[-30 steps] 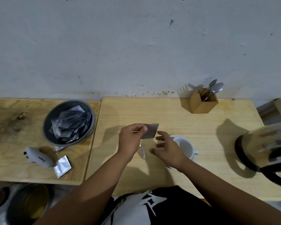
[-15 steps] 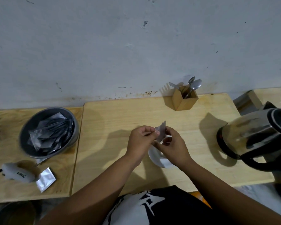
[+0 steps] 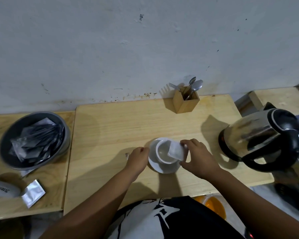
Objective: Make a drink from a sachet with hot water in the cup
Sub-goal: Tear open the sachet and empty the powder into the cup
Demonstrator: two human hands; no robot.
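A white cup (image 3: pixel 160 158) stands on a white saucer (image 3: pixel 154 167) near the front of the light wooden table (image 3: pixel 128 128). My right hand (image 3: pixel 199 158) pinches a small silver sachet (image 3: pixel 176 151) and holds it tilted over the cup's mouth. My left hand (image 3: pixel 137 159) rests on the table just left of the saucer with its fingers curled; what they hold is hidden. A small torn scrap (image 3: pixel 127 154) lies by its knuckles. A steel electric kettle (image 3: pixel 259 135) with a black handle stands to the right.
A grey bowl (image 3: pixel 66 140) full of silver sachets sits on the left board, with a loose sachet (image 3: pixel 33 193) and a white object (image 3: pixel 2 187) in front of it. A wooden holder (image 3: pixel 186 103) with spoons and a fork stands by the wall. An orange bucket (image 3: pixel 212 204) is below the table edge.
Both hands held the sachet together above the cup; now my left hand has let go and dropped beside the saucer, and my right hand alone tilts the sachet over the cup.
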